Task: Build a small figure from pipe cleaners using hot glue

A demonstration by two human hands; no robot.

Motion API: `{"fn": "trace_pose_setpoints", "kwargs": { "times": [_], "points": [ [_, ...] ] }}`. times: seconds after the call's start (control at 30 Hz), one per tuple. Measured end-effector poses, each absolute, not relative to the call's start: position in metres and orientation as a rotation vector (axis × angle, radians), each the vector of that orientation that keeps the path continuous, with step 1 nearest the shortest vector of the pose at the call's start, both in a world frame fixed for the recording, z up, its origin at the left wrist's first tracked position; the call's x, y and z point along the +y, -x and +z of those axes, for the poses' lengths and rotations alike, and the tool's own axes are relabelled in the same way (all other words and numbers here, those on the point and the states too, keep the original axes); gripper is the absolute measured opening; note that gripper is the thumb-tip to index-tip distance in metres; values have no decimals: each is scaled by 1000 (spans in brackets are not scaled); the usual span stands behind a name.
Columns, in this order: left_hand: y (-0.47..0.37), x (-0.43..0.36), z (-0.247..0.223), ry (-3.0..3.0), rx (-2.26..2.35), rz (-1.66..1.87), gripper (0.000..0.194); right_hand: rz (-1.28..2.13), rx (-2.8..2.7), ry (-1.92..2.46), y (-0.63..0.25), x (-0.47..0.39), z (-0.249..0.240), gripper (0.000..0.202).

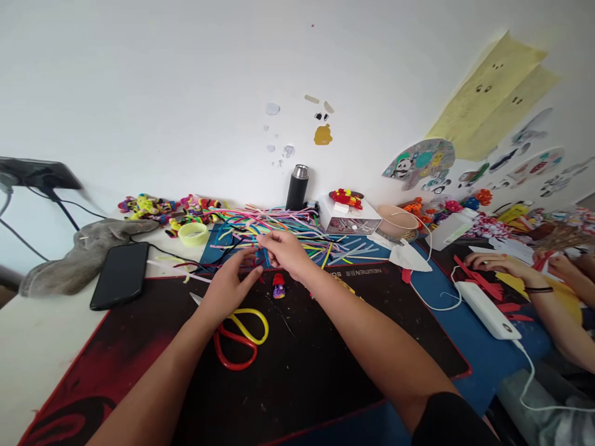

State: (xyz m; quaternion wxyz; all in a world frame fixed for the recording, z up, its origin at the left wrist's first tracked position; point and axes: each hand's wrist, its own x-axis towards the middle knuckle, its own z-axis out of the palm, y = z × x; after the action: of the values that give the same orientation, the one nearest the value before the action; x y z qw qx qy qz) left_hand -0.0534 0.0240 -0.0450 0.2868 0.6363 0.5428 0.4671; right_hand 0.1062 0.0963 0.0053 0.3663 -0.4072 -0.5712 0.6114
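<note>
Above the dark mat, my right hand (284, 251) is closed in a pinch, with a short blue pipe cleaner (266, 256) hanging at its fingertips. Just left of it is my left hand (232, 282), its thumb and fingers apart and near the blue piece. Below the hands lies a small red and purple pipe-cleaner figure (278, 286). Scissors (238, 341) with one red and one yellow handle rest under my left wrist, their blades partly hidden. Behind the hands spreads a pile of pipe cleaners (279, 220) in many colours.
A black flask (297, 189), a white box (348, 217) and a roll of tape (194, 234) stand toward the wall. On the left lie a phone (119, 275) and a grey plush toy (79, 254). A co-worker's hand (499, 263) is beside a white power bank (488, 310).
</note>
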Motion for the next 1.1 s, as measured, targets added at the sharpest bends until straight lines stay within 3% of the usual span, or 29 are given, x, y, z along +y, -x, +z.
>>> {"fn": "trace_pose_setpoints", "kwargs": {
  "times": [0.17,0.37,0.47,0.67,0.83,1.1],
  "points": [
    [60,33,-69,-1917,1622,1044,53,1645,-1327,988,-111,89,19,38],
    [60,32,-67,-1918,1591,1167,43,1720,-1264,876,-136,75,26,37],
    [61,30,-52,-1638,1488,1379,38,1742,-1376,911,-141,63,19,36],
    [65,27,-32,-768,938,1409,47,1676,-1694,1081,-131,37,2,33],
    [75,33,-35,-582,1000,1518,29,1764,-1866,1058,-126,23,9,31],
    [89,36,-31,-466,991,1693,32,1606,-1689,1184,-156,36,18,35]
  ]
}}
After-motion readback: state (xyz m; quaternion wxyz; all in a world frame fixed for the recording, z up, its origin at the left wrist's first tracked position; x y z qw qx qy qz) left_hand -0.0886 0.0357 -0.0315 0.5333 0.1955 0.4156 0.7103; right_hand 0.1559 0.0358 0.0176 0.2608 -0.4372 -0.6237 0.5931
